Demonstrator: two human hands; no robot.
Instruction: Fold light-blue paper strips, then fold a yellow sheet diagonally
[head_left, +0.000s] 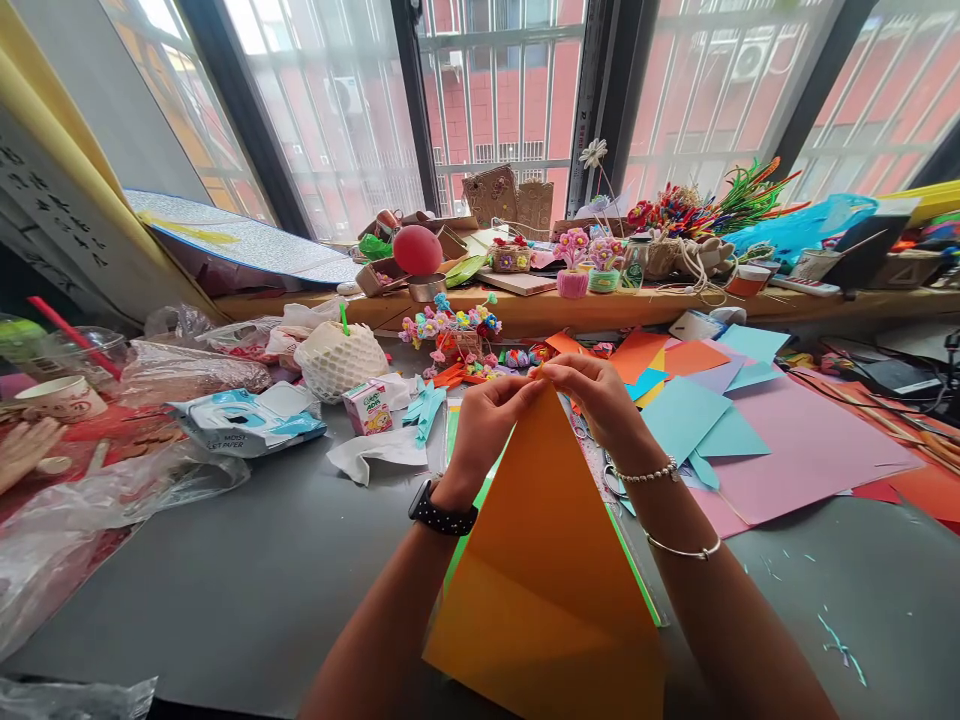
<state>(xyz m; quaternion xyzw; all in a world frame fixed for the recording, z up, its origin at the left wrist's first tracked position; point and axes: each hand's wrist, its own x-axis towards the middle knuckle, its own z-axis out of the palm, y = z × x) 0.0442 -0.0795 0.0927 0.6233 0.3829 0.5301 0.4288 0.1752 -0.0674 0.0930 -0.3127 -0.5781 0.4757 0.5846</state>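
Observation:
A large sheet of orange paper (551, 560) hangs in front of me, its narrow top corner pinched between my two hands. My left hand (491, 415) grips that corner from the left, thumb and fingers pressed together. From the right, my right hand (596, 395) closes on the same tip, fingertips nearly touching those of the left. The sheet widens toward me over the grey table. Behind it, the edge of a bright green sheet (637, 570) shows, and scissors (615, 480) lie partly hidden near my right wrist.
Pink card (817, 450) and light blue paper pieces (686, 420) lie at the right. On the left are a wet-wipes pack (251, 418), a small pink box (367, 408) and plastic bags (187, 375). Another person's hand (26, 450) rests at the far left. Crafts crowd the wooden sill (517, 308).

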